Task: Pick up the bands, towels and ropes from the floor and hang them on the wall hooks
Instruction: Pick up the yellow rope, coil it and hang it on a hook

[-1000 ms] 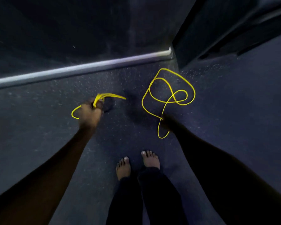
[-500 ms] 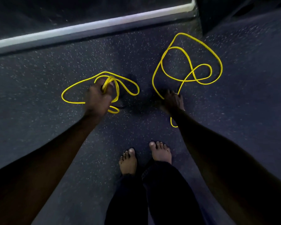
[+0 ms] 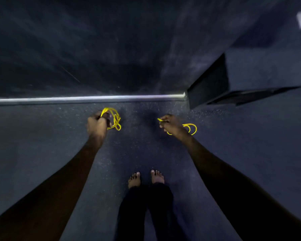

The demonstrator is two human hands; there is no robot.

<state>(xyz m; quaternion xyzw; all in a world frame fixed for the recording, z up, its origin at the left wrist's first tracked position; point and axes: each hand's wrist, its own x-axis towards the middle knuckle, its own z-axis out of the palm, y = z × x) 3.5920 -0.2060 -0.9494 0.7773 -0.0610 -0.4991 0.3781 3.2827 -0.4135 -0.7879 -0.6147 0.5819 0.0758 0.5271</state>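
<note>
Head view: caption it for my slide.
Left hand grips the left yellow rope, right hand the right yellow rope, over a speckled floor.

Floor [image 3: 146,150]: dark, fine pale speckle, fills lower half of frame. Two bare feet stand on it, lower centre: left foot [image 3: 134,180] and right foot [image 3: 157,176], just beside each other, toes toward top of frame. Pale metallic strip [image 3: 87,98] runs along the floor's far edge, left to centre right, at the base of a dark wall [image 3: 94,49]. Dark boxy block [image 3: 208,87] sits at the strip's right end.
</note>
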